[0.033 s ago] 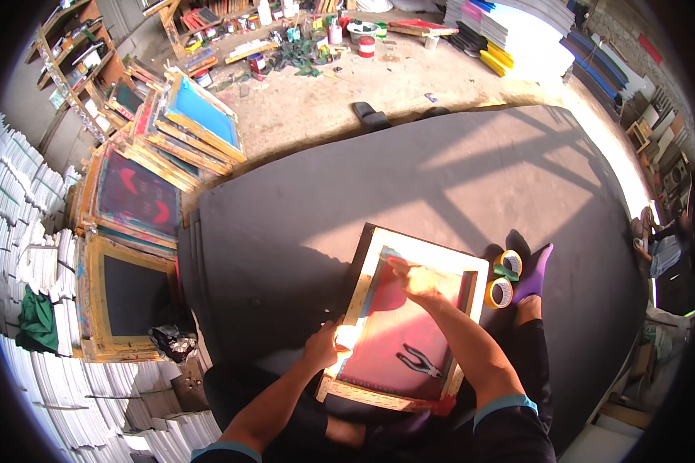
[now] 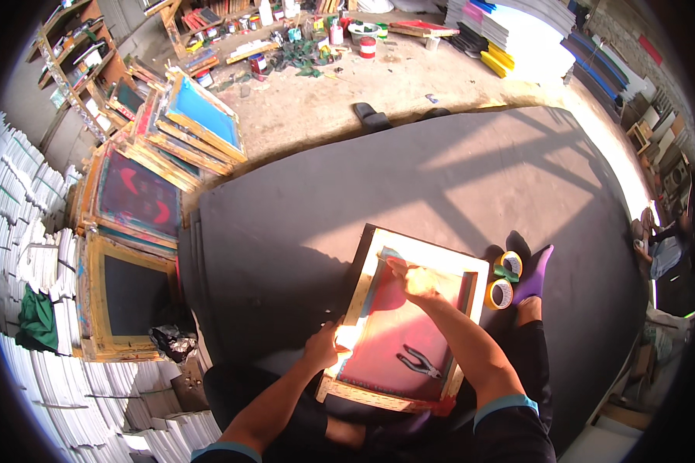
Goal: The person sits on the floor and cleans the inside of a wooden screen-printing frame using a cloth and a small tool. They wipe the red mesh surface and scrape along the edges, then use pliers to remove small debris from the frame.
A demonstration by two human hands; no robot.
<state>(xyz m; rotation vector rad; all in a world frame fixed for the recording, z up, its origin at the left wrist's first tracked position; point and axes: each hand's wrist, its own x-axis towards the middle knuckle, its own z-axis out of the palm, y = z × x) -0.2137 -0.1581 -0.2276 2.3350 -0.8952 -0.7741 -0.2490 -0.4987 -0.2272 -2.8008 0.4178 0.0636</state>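
As left hand holds its side, frame beneath right hand

on the broad dark mat lie two yellow tape rolls near a purple-socked foot.

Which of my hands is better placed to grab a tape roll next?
Probably your right hand: it's nearer the yellow tape rolls, which sit just right of the wooden frame. Your left hand is farther away, holding the frame's left edge.

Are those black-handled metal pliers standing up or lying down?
Lying down: the black-handled pliers rest flat on the pink sheet inside the rectangular wooden frame.
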